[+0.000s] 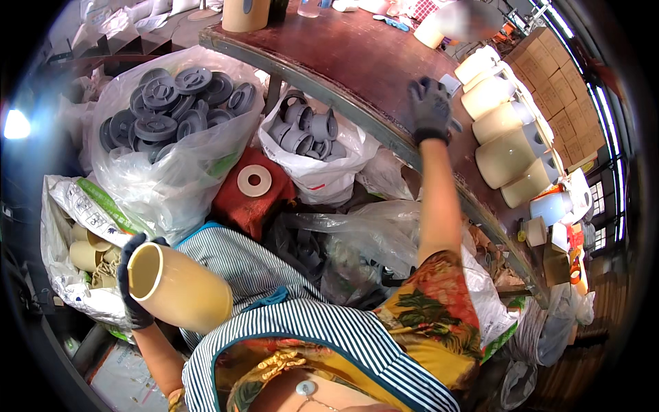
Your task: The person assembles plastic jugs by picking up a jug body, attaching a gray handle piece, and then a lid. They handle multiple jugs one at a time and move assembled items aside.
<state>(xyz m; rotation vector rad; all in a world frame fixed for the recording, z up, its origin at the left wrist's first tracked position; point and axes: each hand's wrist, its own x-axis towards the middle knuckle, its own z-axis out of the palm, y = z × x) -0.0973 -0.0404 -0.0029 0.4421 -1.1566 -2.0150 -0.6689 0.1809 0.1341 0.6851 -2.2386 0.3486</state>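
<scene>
Left hand (130, 285), in a dark glove, has its grip closed round the open end of a cream plastic cylinder (180, 288), fingers curled over the rim; the cylinder lies tilted across the person's striped apron (288, 309), open mouth facing up-left, low in the view near the person's lap. Right hand (431, 108), also gloved, is stretched out w/ arm extended over the dark brown counter (357, 62), palm down, fingers bent; can't tell if the grip has anything in it, though a small grey bit shows just beside the wrist. On the counter's right part a row of cream jug bodies (504, 154) lies side by side, near the right hand but apart from it. Below the counter edge: a clear bag of grey round lids (171, 103) at left, a white bag of grey cup-shaped parts (305, 130) next to it, a red bundle w/ a white ring (255, 180) on top between them. Far left, a sack holds more cream cylinders (86, 254), just beside the left hand.
</scene>
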